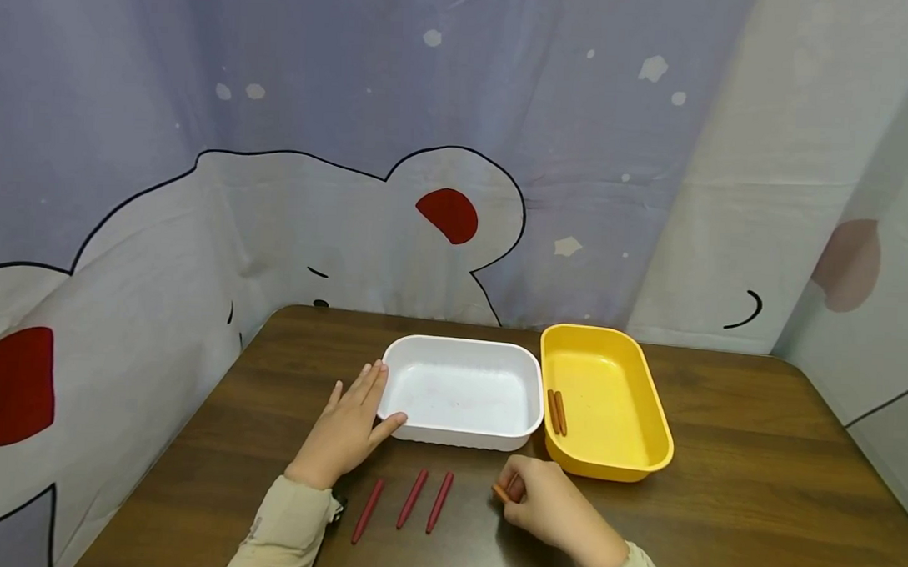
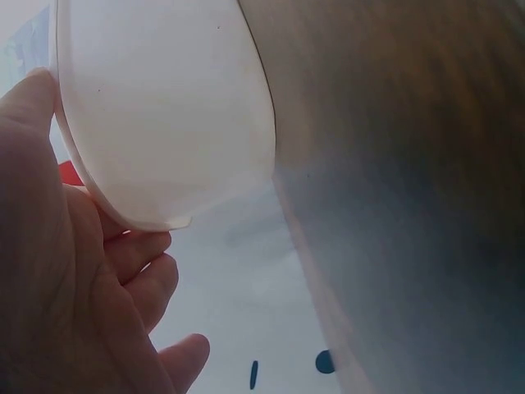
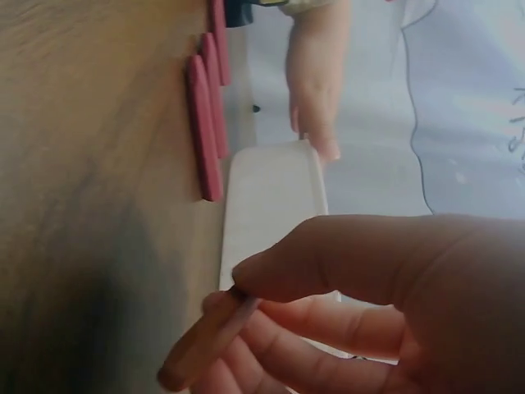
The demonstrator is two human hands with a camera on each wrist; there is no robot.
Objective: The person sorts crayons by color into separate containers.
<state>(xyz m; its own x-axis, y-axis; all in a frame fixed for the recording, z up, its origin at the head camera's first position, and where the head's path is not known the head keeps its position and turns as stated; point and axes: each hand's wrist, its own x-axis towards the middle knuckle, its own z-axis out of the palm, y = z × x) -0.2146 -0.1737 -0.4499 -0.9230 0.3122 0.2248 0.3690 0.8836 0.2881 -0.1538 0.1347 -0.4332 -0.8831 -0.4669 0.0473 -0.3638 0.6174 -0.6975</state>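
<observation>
Now the right hand pinches a brown crayon over the table, near the yellow tray, while the left hand lies spread against the white tray. That crayon looks light, stiff, probably waxy-slick and snappable, so a gentle mid-length pinch should suit; blur and fingers make its gripped end hard to judge.
</observation>
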